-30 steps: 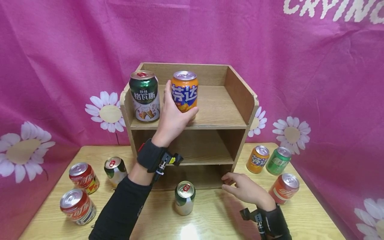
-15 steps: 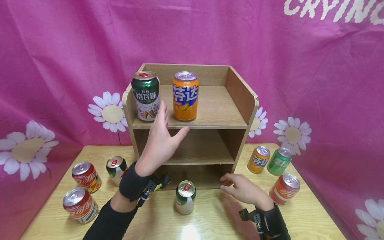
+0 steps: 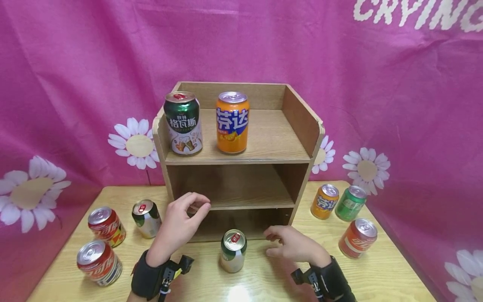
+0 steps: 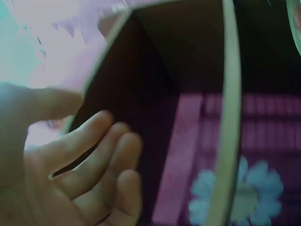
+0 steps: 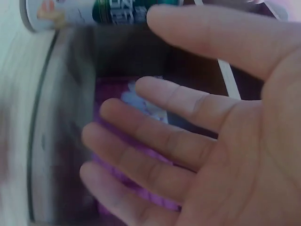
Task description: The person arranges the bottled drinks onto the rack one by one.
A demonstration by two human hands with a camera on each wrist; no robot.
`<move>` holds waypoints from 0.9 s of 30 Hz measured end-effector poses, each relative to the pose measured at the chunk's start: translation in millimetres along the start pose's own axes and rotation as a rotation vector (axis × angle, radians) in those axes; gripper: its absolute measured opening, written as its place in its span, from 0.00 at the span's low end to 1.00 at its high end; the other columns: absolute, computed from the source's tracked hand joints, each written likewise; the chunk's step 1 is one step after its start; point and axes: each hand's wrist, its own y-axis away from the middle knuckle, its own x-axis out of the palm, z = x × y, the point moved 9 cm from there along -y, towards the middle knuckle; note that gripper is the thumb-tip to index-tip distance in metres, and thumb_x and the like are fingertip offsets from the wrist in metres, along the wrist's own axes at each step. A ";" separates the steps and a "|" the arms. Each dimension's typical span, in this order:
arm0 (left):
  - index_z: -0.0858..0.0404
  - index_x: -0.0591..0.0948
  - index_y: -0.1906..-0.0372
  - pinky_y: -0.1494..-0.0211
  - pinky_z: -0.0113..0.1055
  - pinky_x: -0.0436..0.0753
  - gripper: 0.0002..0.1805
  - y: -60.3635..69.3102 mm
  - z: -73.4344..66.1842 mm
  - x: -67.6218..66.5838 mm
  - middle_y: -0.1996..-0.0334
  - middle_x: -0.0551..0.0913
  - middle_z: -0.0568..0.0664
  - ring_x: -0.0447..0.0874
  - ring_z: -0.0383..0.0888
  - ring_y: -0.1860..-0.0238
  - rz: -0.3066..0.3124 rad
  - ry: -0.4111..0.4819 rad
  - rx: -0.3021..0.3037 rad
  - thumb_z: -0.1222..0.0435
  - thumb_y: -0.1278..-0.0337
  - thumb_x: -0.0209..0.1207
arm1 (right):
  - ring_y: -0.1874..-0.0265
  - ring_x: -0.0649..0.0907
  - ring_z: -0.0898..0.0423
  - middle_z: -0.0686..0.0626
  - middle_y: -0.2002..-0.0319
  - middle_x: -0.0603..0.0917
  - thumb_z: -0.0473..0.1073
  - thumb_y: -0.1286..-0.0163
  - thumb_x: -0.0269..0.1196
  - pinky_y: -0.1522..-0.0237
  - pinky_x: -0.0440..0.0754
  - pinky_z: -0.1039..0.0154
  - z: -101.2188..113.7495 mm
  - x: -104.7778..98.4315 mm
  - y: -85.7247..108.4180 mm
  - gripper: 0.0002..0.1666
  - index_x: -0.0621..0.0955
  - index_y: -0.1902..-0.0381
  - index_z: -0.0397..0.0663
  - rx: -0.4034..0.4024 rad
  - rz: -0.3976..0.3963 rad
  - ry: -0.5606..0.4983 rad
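Observation:
My left hand hovers in front of the shelf's left side, fingers loosely bent and holding nothing. To the right, my right hand is near the lower opening, relaxed, with nothing in its grasp. Between them a green-and-white kvass can stands upright on the table. On the top board of the wooden shelf stand a larger green-and-white kvass can at the left and an orange Fanta can beside it, apart. The right wrist view shows part of a kvass can near the thumb.
Left on the table stand two red cola cans and another kvass can. At the right are a small Fanta can, a green can and a red-orange can. A pink curtain hangs behind.
My left hand has let go of the orange Fanta can on the top board and come down to the table's left front. The right hand has shifted slightly left.

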 end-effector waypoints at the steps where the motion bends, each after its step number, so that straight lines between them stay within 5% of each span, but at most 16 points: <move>1: 0.58 0.83 0.66 0.61 0.37 0.79 0.01 1.5 6.9 1.4 0.69 0.80 0.40 0.78 0.37 0.66 0.009 -0.013 -0.025 0.66 0.41 0.61 | 0.55 0.80 0.51 0.51 0.55 0.81 0.43 0.42 0.68 0.53 0.78 0.53 2.0 3.3 -1.9 0.20 0.78 0.52 0.45 -0.008 0.011 -0.012; 6: 0.54 0.82 0.69 0.64 0.37 0.76 0.03 6.2 33.3 11.1 0.72 0.79 0.39 0.75 0.38 0.70 0.113 -0.102 -0.116 0.62 0.40 0.61 | 0.51 0.79 0.48 0.45 0.49 0.79 0.39 0.47 0.71 0.52 0.78 0.51 10.2 16.0 -13.1 0.29 0.76 0.48 0.40 -0.032 0.055 -0.066; 11: 0.53 0.80 0.69 0.66 0.35 0.73 0.04 8.8 47.6 23.9 0.74 0.76 0.38 0.74 0.35 0.72 0.241 -0.240 -0.121 0.59 0.39 0.60 | 0.48 0.77 0.44 0.43 0.46 0.77 0.37 0.53 0.74 0.50 0.77 0.53 12.9 25.6 -26.8 0.39 0.72 0.43 0.38 -0.039 0.074 -0.082; 19: 0.53 0.82 0.62 0.59 0.39 0.77 0.05 12.5 54.4 28.3 0.68 0.81 0.39 0.80 0.39 0.63 0.336 -0.224 -0.162 0.58 0.37 0.57 | 0.47 0.75 0.60 0.57 0.48 0.77 0.42 0.55 0.76 0.44 0.71 0.61 18.3 54.6 -47.2 0.45 0.69 0.40 0.51 -0.158 0.072 -0.173; 27: 0.57 0.82 0.60 0.58 0.39 0.78 0.11 17.9 53.8 45.6 0.66 0.83 0.42 0.81 0.42 0.61 0.457 -0.211 -0.122 0.56 0.35 0.55 | 0.50 0.77 0.59 0.56 0.51 0.78 0.41 0.61 0.79 0.43 0.70 0.61 15.4 69.0 -60.6 0.47 0.69 0.42 0.51 -0.168 0.001 -0.392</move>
